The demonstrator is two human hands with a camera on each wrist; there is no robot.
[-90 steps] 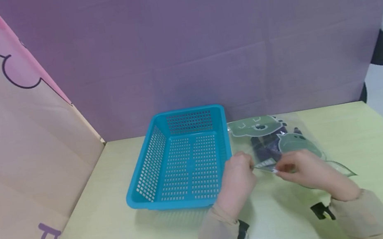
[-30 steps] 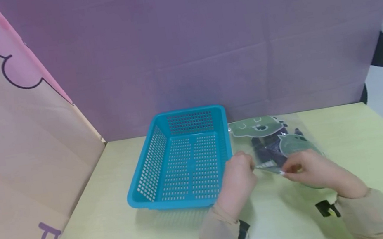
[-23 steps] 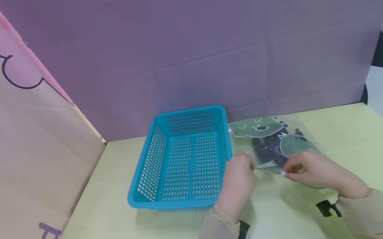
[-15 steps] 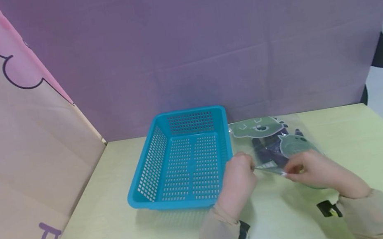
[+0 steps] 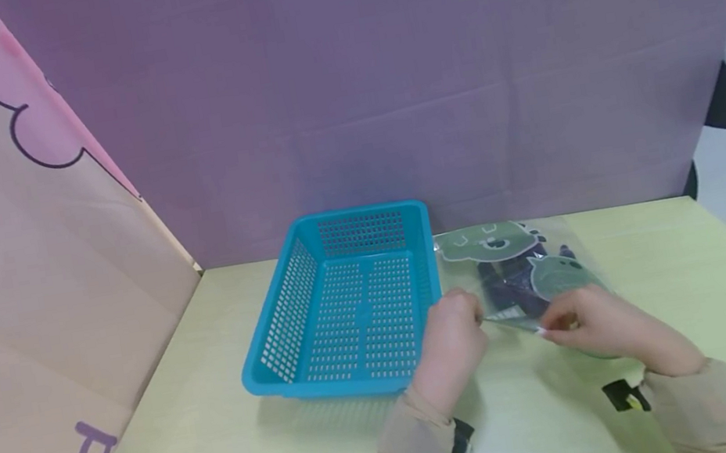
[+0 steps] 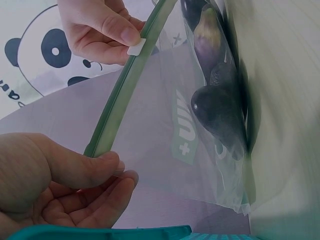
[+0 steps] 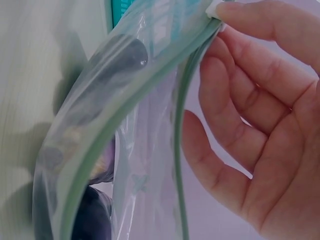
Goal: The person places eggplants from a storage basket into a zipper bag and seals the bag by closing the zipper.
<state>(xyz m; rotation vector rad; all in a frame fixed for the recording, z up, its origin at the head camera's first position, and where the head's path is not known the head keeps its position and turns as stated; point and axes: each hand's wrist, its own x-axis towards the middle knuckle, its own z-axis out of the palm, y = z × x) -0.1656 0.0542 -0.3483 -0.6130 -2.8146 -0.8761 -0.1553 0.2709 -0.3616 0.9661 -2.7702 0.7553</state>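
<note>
A clear zip bag (image 5: 465, 285) printed with green cartoon shapes lies right of the basket, its near edge raised. Inside it are several dark purple eggplants (image 6: 217, 114). My left hand (image 5: 451, 343) pinches the left end of the bag's green zip strip (image 6: 117, 100) between thumb and fingers. Further along that strip, my right hand (image 5: 588, 319) pinches the small white slider (image 6: 136, 47) with thumb and index finger. In the right wrist view, the two zip edges part on the near side of the slider. Between the hands the strip looks joined.
A blue perforated basket (image 5: 349, 387) with nothing in it stands left of the bag, close beside my left hand. The pale table (image 5: 177, 446) ends at a purple cloth backdrop (image 5: 341, 87). A printed cloth (image 5: 4, 299) hangs on the left.
Over three seconds, my right hand has slid a little to the right along the strip with the slider, lengthening the joined part. My left hand and the basket stay in place.
</note>
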